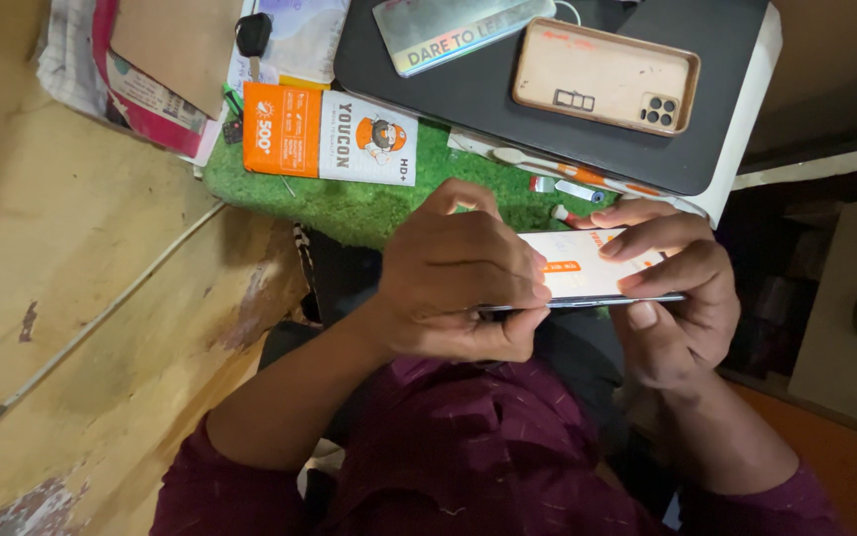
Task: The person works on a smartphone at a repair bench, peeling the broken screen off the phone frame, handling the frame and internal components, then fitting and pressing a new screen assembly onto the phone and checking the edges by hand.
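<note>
2 hands pinch a phone (587, 283) edge-on above the lap.
Left hand (458, 283) clamps its near end, right hand (671, 298) pinches the far end, fingers on the white film (582, 260). Risk: film creases or phone slips between hands, grip is edge-only.

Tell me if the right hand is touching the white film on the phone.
Touching: the head view shows the right hand with fingertips pressed on the white film.

A thin, flat phone (587, 268), white-and-orange film on its face, held level, edge-on.
</note>
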